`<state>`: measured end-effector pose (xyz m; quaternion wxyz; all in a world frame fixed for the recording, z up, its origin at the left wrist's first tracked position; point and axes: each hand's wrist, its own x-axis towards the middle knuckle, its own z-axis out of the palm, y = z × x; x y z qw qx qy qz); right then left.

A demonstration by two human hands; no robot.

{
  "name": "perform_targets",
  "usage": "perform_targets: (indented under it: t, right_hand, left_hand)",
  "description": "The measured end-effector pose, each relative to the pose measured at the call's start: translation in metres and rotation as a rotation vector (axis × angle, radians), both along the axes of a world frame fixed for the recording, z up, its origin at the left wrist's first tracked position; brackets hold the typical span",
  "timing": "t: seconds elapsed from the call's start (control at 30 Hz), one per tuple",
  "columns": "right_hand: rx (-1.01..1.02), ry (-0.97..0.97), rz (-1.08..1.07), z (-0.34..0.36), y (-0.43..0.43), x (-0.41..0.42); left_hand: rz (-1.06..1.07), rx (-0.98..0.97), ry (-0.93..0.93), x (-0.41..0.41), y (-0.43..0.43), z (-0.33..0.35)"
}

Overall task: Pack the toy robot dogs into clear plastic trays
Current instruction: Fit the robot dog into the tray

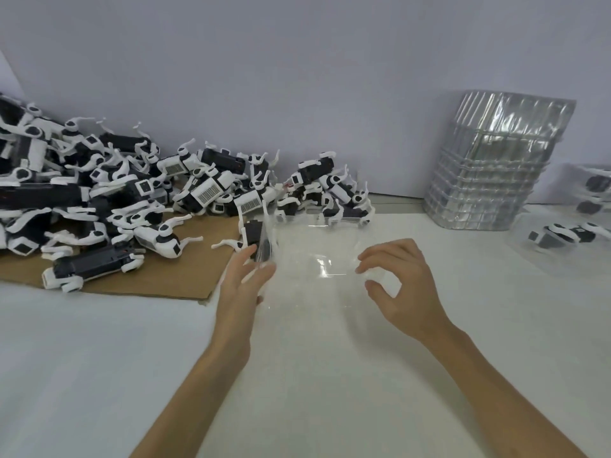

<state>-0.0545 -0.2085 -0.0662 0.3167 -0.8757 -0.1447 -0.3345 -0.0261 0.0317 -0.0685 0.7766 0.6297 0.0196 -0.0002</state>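
Surface: white table (99, 358), with a brown cardboard (172, 279) sheet lying flat on its left part.
Room: plain pale wall (297, 77) directly behind the table.
Dogs: a loose pile of black-and-white dogs (205, 190) on the cardboard and against the wall, legs pointing every way.
Tray stack: tray stack (489, 173) of clear trays at the back right, leaning on the wall.
Far right: packed trays (562, 234), each with a dog inside, partly cut off by the edge.
Tray: 1 clear tray (314, 246) on the table between the 2 hands, just in front of the pile. It is blurred and nearly see-through, so its long axis cannot be told.
Left hand: left hand (239, 285) has fingers nearly straight, laid against the tray's left side, and grips nothing.
Right hand: right hand (406, 282) has curled fingers, thumb and forefinger slightly apart at the tray's right rim; whether they pinch it cannot be told.
Near dog: near dog (253, 233) is just behind the left fingertips, its black body on end.
Front dog: front dog (92, 263) lies on the cardboard well left of the hands, its long axis left to right.
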Motion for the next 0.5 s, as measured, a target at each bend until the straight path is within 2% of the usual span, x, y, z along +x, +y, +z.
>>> perform_targets:
  t: [0.13, 0.3, 0.5]
  right_hand:
    - [0.011, 0.019, 0.027, -0.0011, 0.0017, -0.0012]
    - [0.04, 0.009, -0.01, -0.0043, 0.0001, 0.0006]
    - [0.11, -0.011, -0.104, -0.0008, 0.0051, 0.0017]
  left_hand:
    - [0.022, 0.057, 0.028, 0.0005, 0.0017, -0.0043]
    - [-0.066, 0.145, -0.047, -0.0002, 0.001, -0.0017]
    - [-0.139, 0.363, -0.166, -0.0053, -0.0024, -0.0057]
